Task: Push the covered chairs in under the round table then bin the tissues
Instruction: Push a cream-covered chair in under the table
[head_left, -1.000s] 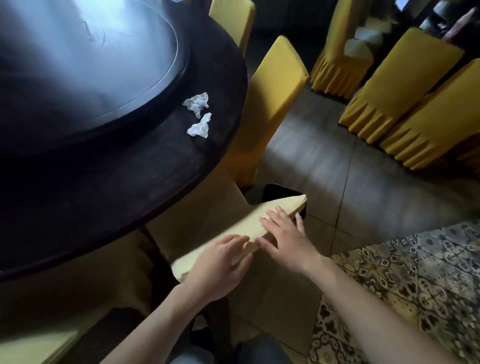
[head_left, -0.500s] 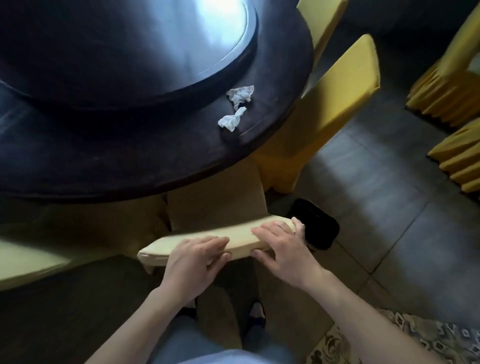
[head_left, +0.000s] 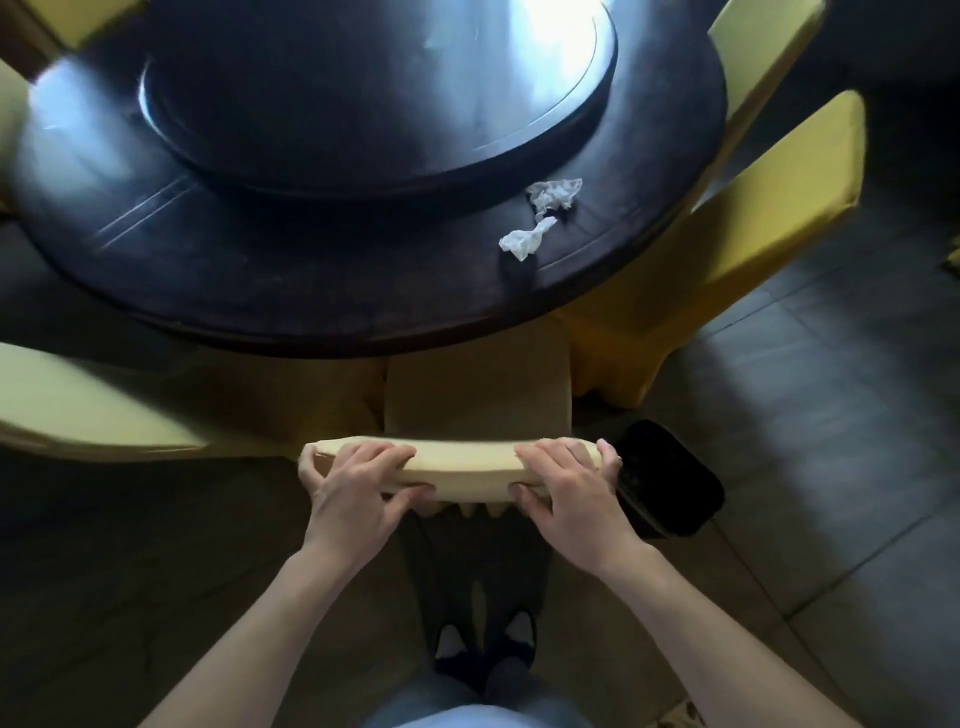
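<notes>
A chair in a pale yellow cover (head_left: 467, 465) stands right in front of me, its seat partly under the dark round table (head_left: 322, 291). My left hand (head_left: 353, 493) grips the left end of its backrest top, thumb under the edge. My right hand (head_left: 571, 493) grips the right end the same way. Two crumpled white tissues lie on the table's right rim: one (head_left: 556, 193) farther in, one (head_left: 524, 240) nearer the edge. A black bin (head_left: 670, 483) sits on the floor just right of the chair.
A raised dark turntable (head_left: 379, 88) fills the table's middle. More yellow covered chairs stand around: one at the left (head_left: 78, 410), one at the right (head_left: 737, 218), another behind it (head_left: 763, 57). Grey floor tiles spread to the right. My feet are below the chair.
The view has swung round so I face the chair squarely. Both hands have spread apart to the backrest's ends and curled round it.
</notes>
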